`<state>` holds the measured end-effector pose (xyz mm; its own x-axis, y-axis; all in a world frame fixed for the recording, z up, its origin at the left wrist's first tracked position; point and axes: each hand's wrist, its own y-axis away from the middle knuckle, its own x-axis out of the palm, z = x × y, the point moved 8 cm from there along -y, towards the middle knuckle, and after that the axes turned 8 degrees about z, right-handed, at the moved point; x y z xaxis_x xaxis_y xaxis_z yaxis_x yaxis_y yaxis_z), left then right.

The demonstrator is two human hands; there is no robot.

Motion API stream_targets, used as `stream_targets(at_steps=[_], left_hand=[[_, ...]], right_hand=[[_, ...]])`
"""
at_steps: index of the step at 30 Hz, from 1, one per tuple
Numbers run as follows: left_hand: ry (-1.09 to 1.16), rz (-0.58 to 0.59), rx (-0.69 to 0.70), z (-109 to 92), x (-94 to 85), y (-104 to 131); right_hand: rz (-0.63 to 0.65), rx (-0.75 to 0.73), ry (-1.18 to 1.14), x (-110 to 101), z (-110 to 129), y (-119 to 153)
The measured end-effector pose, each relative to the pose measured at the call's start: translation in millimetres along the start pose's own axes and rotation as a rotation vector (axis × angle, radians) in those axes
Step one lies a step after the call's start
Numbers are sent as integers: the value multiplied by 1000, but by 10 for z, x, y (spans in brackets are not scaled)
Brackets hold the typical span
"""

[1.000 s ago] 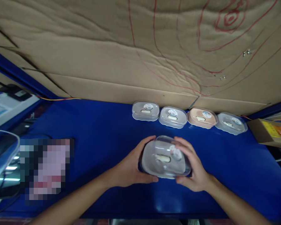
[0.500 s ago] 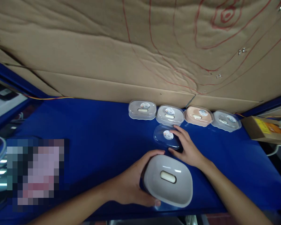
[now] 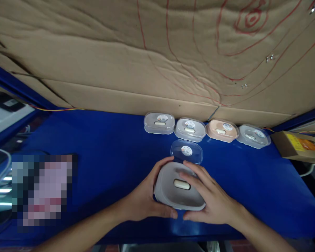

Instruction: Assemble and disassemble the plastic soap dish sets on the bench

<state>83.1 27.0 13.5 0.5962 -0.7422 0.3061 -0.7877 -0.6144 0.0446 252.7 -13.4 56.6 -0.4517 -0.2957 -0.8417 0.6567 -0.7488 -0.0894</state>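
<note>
A grey oval plastic box (image 3: 170, 190) with a cream oval piece (image 3: 182, 184) in its middle is held between both hands near the table's front. My left hand (image 3: 147, 196) grips its left side, fingers at the back and thumb at the front. My right hand (image 3: 212, 199) wraps the right side, its fingertips over the rim. Just behind the box, a clear lid (image 3: 177, 150) with a round label lies on the blue table, touched by neither hand.
Along the cardboard wall (image 3: 107, 70) stand lidded boxes: a grey one (image 3: 153, 127), another grey (image 3: 182, 133), a peach one (image 3: 232, 134) and a third grey (image 3: 261, 140). A brown carton (image 3: 286, 148) is at the right of the blue table (image 3: 107, 147); a pixelated item (image 3: 49, 185) lies left.
My right hand has left the clear lid and taken hold of the grey box's right side. The box has moved slightly back and left, still in my left hand.
</note>
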Motion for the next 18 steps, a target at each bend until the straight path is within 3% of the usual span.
stream_targets(at_steps=[4, 12, 18], left_hand=[[45, -55, -16, 21, 58, 128], [-13, -252, -17, 364, 176, 559], [-28, -271, -119, 673, 349, 789]], right_hand=[[-43, -56, -63, 15, 86, 11], [-40, -117, -360, -34, 72, 13], [-42, 7, -72, -62, -144, -13]])
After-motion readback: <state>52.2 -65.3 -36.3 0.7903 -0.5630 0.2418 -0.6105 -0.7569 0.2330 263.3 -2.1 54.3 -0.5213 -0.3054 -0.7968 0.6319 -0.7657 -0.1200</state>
